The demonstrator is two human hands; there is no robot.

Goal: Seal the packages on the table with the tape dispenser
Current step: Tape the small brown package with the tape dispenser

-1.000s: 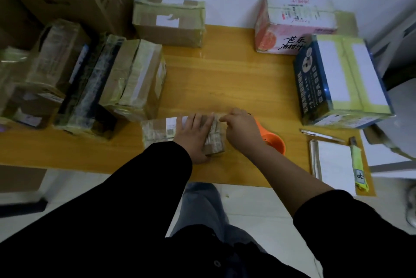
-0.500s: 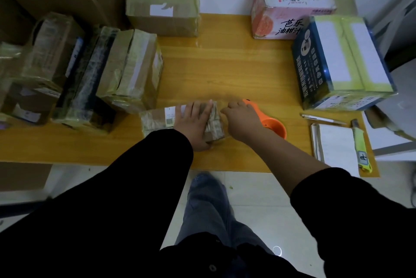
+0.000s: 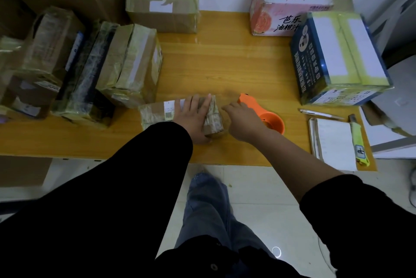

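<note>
A small, boxy cardboard package (image 3: 157, 113), glossy with crinkled tape, lies near the front of the wooden table (image 3: 225, 64). The left grip (image 3: 195, 118) presses it with flat, straight fingers. The right grip (image 3: 242, 121) curls round the orange plastic dispenser (image 3: 253, 104) just beside it.

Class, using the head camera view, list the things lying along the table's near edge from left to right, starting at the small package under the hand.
small package → orange tape dispenser → notebook → yellow utility knife. The pen overlaps the notebook's span, so it is left out.
</note>
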